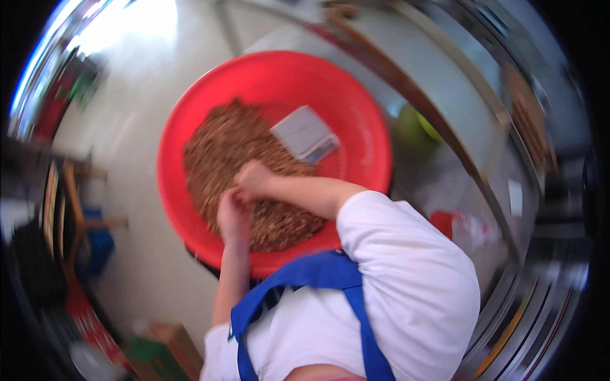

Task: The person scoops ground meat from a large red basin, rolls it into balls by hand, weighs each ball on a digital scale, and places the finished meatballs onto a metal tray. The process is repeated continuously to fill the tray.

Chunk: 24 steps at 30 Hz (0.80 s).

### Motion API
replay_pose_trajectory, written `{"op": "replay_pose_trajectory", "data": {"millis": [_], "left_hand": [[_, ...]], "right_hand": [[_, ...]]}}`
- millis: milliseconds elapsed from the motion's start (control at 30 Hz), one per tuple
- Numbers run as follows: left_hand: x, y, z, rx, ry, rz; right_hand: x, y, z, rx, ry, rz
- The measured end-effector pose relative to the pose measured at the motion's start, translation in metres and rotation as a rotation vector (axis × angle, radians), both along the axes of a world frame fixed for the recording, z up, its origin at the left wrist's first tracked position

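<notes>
A large round red plastic basin [362, 109] stands before me, with a heap of small brown pieces [224, 138] spread over its bottom; I cannot tell what the pieces are. A small white box [305, 133] lies tilted at the heap's upper right edge. Over the middle of the heap my left hand [234, 214] and my right hand [255, 178] meet, their fingertips together. Blur hides the fingertips and whatever may be between them.
A wooden stool [76, 209] with something blue beneath is at the left. Cardboard boxes [176, 343] stand at lower left. A curved-looking wooden frame [419, 95] runs along the right, near a yellow-green round thing [429, 127] and a red and white bag [469, 228].
</notes>
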State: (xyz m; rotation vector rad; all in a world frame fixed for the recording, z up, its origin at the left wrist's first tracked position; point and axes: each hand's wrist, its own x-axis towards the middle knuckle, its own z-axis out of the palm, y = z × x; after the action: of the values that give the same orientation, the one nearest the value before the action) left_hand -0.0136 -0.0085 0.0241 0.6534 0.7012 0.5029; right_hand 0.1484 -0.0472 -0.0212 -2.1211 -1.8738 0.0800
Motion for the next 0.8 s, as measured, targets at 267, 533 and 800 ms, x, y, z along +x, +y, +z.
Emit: {"op": "replay_pose_trajectory", "data": {"millis": [267,533,800], "left_hand": [[-0.006,0.01,-0.012,-0.308,0.215,0.061],[-0.012,0.025,-0.027,-0.455,-0.042,-0.084],[0.007,-0.014,0.006,-0.227,0.339,-0.136]], "right_hand": [[-0.024,-0.076,0.005,0.297,0.601,-0.387],[-0.07,-0.052,0.028,0.782,0.297,-0.049],[-0.048,-0.053,0.051,0.451,0.814,-0.22]]}}
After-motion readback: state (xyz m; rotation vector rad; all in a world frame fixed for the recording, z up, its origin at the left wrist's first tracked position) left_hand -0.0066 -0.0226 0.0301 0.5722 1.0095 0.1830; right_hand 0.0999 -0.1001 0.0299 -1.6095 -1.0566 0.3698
